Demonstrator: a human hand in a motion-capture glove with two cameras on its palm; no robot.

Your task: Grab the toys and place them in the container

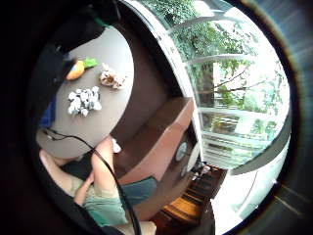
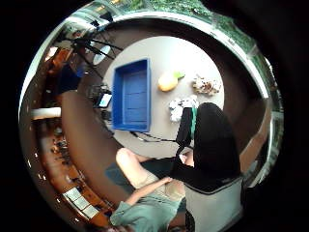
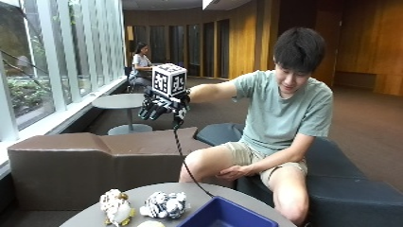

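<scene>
The gloved right hand is raised in the air well above the bench, arm extended to the person's right. Its fingers hang downward, relaxed and slightly curled, and hold nothing. The bare left hand rests on the person's lap, touching no task item.

Toys: three, all lying on the round grey bench.
- One black-and-white spotted plush toy, nearest the container of the plush pair; in the outside view it lies just beside the container's corner.
- One white-and-brown plush toy, farther from the container, near the bench edge on the window side.
- One orange carrot-shaped toy with a green leaf end. Its long axis runs roughly parallel to the container's short side; the green end points away from the container, toward the white-and-brown toy.

Container: one blue rectangular container, open side up, on the same bench. Nothing shows inside it. Its long axis runs across the bench, with the carrot toy just beside one long wall.

Surroundings: a brown upholstered seat stands between the bench and the windows. A black cable hangs from the right hand down toward the bench, passing between the hand and the toys.
</scene>
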